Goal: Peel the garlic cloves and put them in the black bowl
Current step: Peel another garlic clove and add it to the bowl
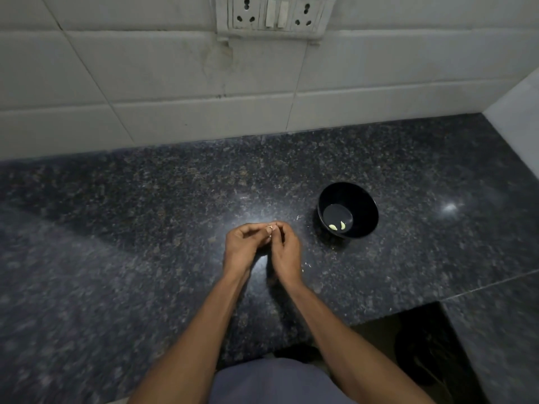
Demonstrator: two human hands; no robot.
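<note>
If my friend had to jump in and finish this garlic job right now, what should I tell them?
Left hand and right hand: both meet above the dark speckled granite counter, fingertips pinching one small pale garlic clove between them. It looks mid-peel, though the clove is mostly hidden.

Round glossy black bowl: stands on the counter to the right of the hands, holding two peeled yellowish cloves.

Done: two cloves in the bowl.

Left: finish peeling the held clove, then drop it into the bowl. No other unpeeled cloves are visible; a few small pale bits lie near the hands.
</note>
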